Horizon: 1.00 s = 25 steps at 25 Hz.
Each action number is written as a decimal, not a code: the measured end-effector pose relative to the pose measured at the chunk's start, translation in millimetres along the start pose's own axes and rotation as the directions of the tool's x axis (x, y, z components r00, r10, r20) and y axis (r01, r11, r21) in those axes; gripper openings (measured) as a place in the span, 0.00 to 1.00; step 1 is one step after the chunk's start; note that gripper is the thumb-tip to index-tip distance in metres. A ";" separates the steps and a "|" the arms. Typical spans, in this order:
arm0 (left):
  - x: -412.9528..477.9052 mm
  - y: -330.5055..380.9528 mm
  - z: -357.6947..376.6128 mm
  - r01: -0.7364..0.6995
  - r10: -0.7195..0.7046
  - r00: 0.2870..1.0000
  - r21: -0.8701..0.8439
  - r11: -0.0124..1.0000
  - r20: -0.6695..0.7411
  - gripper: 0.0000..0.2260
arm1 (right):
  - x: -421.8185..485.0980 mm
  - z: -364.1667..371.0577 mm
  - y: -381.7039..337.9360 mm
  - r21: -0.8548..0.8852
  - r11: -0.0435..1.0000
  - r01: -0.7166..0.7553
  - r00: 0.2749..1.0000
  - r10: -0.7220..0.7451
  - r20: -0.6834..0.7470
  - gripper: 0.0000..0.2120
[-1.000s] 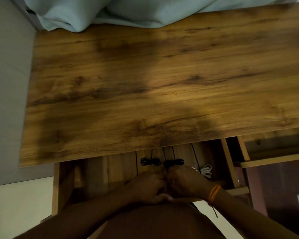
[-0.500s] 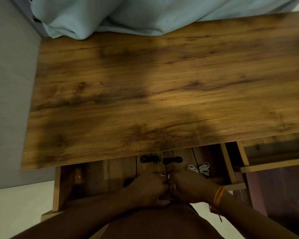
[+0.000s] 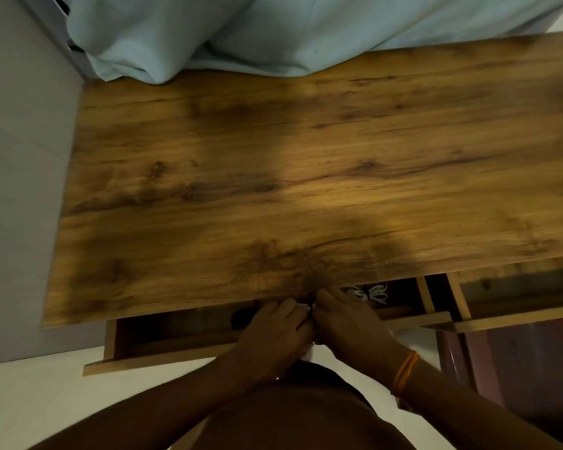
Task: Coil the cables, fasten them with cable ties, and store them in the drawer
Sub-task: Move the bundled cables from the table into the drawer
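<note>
My left hand [image 3: 275, 332] and my right hand [image 3: 345, 323] meet knuckle to knuckle over the open drawer [image 3: 163, 357], right at the desk's front edge. Their fingers are curled, and together they pinch a small pale piece [image 3: 306, 307]; whether it is cable or tie I cannot tell. A coiled white cable [image 3: 371, 293] lies in the drawer just right of my right hand. Left of my left hand, a black cable end [image 3: 241, 316] shows in the drawer's shadow. The rest of the drawer's inside is hidden under the desk top.
The wooden desk top [image 3: 306, 177] fills the middle of the view, with pale blue cloth [image 3: 241, 34] draped over its far edge. A second drawer [image 3: 507, 315] stands open at the right. An orange band [image 3: 407, 371] circles my right wrist.
The drawer has slid further under the desk, and the two black coils are now hidden by the desk edge. Both hands have moved forward with it, still joined.
</note>
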<state>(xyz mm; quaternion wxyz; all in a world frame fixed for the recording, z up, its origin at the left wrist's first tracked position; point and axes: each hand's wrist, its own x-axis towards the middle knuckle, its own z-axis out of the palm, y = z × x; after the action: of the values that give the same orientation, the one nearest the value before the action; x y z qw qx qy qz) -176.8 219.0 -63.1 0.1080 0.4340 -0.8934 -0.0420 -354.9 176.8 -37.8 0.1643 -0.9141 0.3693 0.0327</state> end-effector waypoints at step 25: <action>46.6 -58.5 -14.4 -0.102 0.114 0.992 0.207 0.973 -0.046 0.05 | 49.8 -13.6 37.9 -0.015 0.991 0.134 0.978 -0.134 -0.157 0.07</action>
<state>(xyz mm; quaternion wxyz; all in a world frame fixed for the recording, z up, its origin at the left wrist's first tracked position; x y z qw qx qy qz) -156.6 146.4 -51.7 0.0906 0.3948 -0.9118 0.0681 -345.6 113.8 -44.5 0.1343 -0.9370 0.3187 -0.0500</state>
